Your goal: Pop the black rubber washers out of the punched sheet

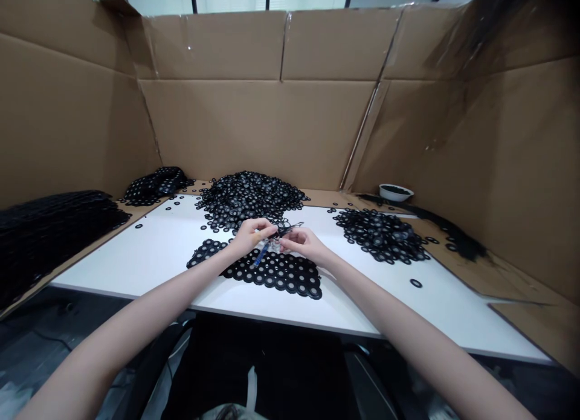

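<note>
My left hand (252,235) is closed in a pinch, its fingertips on a small tangle of thin black strands and rings (284,229). Facing it, my right hand (306,245) is also closed, thumb and finger pressed together by the same tangle; what exactly it grips is too small to make out. A slim blue piece (261,255) with a clear part slants down between the hands. Below them lies a black sheet of joined rings (290,278) with pale centres, flat on the white tabletop (167,251) and partly covered by my left hand and forearm.
A large heap of black rings (249,193) sits behind my hands, a smaller heap (380,232) to the right. Black bundled material (54,232) lies far left, a ring sheet (156,184) behind it. A white bowl (396,193) and black strands (453,235) stand right. Cardboard walls (254,130) enclose the table.
</note>
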A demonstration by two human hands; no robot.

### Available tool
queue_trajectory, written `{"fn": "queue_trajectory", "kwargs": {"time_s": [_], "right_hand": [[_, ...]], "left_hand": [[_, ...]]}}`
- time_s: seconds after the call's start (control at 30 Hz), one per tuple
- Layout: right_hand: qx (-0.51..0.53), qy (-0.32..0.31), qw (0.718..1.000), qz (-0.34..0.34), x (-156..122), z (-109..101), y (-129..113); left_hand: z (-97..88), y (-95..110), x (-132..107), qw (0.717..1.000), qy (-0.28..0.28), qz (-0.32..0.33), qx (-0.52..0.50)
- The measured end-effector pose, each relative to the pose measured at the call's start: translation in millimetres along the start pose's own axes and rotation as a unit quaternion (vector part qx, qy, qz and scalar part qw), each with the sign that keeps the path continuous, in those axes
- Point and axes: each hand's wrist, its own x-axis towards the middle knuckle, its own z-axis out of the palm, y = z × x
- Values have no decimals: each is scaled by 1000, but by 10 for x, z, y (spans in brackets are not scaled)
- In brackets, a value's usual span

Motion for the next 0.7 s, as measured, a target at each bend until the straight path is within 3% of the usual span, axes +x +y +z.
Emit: {"fn": "queue_trajectory", "kwargs": {"time_s": [0.2, 0.33, 0.47, 0.7], "right_hand": [[-15, 0, 1000, 6, -4, 18, -4], [31, -5, 1000, 0, -23, 29, -4], [44, 5, 999, 10, -7, 15, 19], [124, 59, 989, 62, 41, 7, 47]], "left_hand": [[1, -26, 29, 999, 29, -19, -32], [4, 2, -5, 996, 41, 34, 76], [-4, 42, -38, 972, 48, 96, 208], [-9, 57, -56, 950, 35, 172, 260]]}}
